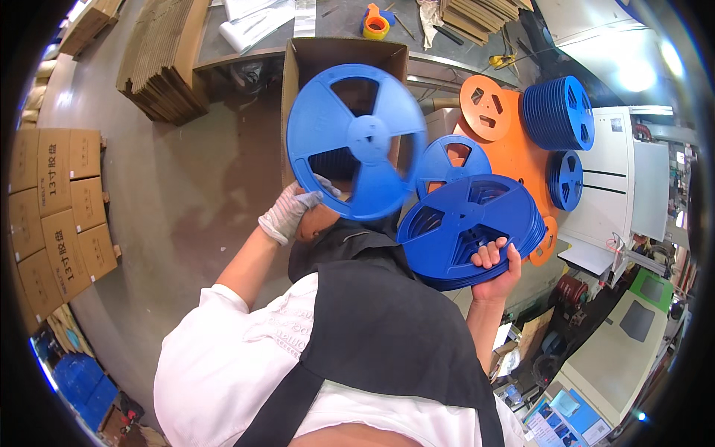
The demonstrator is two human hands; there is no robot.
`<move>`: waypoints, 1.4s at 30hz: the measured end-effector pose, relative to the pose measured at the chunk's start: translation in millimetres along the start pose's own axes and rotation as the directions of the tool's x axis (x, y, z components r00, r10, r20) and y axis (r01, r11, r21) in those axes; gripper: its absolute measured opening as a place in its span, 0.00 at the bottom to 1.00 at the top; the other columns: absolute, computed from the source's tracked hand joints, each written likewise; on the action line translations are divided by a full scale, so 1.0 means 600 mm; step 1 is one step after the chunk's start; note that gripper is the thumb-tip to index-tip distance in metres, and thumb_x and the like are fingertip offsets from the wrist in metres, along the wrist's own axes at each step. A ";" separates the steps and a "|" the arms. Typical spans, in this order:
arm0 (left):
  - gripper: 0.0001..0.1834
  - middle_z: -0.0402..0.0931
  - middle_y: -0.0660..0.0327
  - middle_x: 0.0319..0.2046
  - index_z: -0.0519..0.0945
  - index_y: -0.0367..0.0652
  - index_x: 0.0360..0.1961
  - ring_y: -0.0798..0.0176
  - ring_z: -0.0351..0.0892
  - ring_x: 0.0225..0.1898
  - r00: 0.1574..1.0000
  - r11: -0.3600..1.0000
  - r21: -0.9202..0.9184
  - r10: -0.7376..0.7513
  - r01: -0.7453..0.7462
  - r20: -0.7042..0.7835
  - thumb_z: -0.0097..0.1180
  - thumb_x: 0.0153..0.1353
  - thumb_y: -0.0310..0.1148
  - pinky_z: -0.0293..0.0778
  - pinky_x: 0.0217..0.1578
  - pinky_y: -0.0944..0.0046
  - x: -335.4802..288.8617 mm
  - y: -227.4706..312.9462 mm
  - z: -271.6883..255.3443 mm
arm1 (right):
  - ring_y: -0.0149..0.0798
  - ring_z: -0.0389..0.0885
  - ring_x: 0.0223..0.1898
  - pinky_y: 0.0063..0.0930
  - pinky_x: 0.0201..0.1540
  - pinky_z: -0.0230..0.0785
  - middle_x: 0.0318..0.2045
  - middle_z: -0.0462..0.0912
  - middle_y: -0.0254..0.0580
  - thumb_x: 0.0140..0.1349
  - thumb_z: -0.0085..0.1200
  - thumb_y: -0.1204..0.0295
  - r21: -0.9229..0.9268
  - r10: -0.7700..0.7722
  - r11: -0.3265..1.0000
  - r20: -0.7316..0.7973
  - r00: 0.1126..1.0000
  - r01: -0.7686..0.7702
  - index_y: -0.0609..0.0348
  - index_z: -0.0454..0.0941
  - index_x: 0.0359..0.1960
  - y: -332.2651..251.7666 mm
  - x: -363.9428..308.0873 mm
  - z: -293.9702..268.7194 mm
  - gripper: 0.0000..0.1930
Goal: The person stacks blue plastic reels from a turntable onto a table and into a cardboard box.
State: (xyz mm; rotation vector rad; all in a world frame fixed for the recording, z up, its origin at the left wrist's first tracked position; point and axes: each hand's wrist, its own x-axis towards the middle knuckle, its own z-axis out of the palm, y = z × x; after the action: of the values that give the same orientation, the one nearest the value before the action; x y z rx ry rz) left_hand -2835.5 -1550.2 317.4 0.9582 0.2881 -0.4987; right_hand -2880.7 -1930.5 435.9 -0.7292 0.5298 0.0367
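A blue reel is at the upper centre of the frame, over an open carton; the fingers of the gloved left hand grip its lower-left rim. At centre right, the fingers of the right hand grip the edge of a stack of blue reels. In my judgement, good handling needs a level reel and a firmly supported stack. Brown boxes at the left carry dark printed characters.

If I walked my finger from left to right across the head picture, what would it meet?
Stacked cardboard boxes → flattened cardboard → gloved left hand → bare right hand → thick upper-right stack of blue reels.
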 end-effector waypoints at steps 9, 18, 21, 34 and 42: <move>0.14 0.79 0.44 0.31 0.73 0.40 0.46 0.39 0.78 0.37 0.844 0.245 0.884 0.281 0.398 -0.458 0.49 0.59 0.33 0.72 0.40 0.47 0.070 -0.096 -0.122 | 0.31 0.65 0.21 0.29 0.29 0.64 0.18 0.69 0.33 0.61 0.47 0.65 -0.010 -0.005 1.000 -0.027 1.000 0.005 0.57 0.74 0.34 0.006 -0.005 0.005 0.09; 0.21 0.78 0.46 0.43 0.72 0.40 0.52 0.44 0.78 0.47 0.788 0.282 0.797 0.175 0.535 -0.591 0.54 0.55 0.31 0.72 0.48 0.51 0.158 -0.117 -0.147 | 0.31 0.64 0.20 0.29 0.28 0.62 0.18 0.67 0.33 0.61 0.47 0.65 -0.022 -0.012 1.000 -0.029 1.000 0.011 0.57 0.73 0.34 0.009 -0.012 0.016 0.09; 0.32 0.79 0.49 0.40 0.66 0.45 0.62 0.45 0.78 0.44 0.824 0.351 0.841 0.250 0.412 -0.508 0.58 0.54 0.30 0.72 0.48 0.52 0.160 -0.139 -0.169 | 0.30 0.63 0.19 0.27 0.26 0.60 0.17 0.66 0.32 0.62 0.46 0.64 -0.007 -0.044 0.999 0.036 0.998 0.044 0.57 0.71 0.34 0.007 -0.021 0.021 0.09; 0.32 0.74 0.50 0.52 0.66 0.48 0.63 0.51 0.80 0.42 0.972 0.276 0.958 0.237 -0.075 0.008 0.57 0.56 0.23 0.75 0.46 0.57 0.090 -0.123 -0.046 | 0.24 0.66 0.13 0.21 0.21 0.60 0.13 0.66 0.27 0.64 0.53 0.61 0.358 -0.243 0.928 0.367 0.898 0.105 0.51 0.62 0.29 -0.023 -0.046 0.043 0.14; 0.40 0.59 0.49 0.66 0.61 0.50 0.66 0.52 0.81 0.41 0.867 0.207 0.911 0.436 -0.357 0.240 0.57 0.51 0.19 0.79 0.36 0.60 0.075 -0.049 0.018 | 0.23 0.68 0.12 0.19 0.18 0.62 0.12 0.69 0.25 0.63 0.55 0.57 0.361 -0.175 0.932 0.505 0.845 -0.023 0.49 0.63 0.26 -0.002 -0.040 0.035 0.17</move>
State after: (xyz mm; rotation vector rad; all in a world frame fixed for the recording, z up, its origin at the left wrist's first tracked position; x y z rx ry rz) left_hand -2812.5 -1585.8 282.4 2.1835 -0.2887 -0.0739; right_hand -2891.7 -1914.1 461.1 -0.3541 -0.0341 0.0632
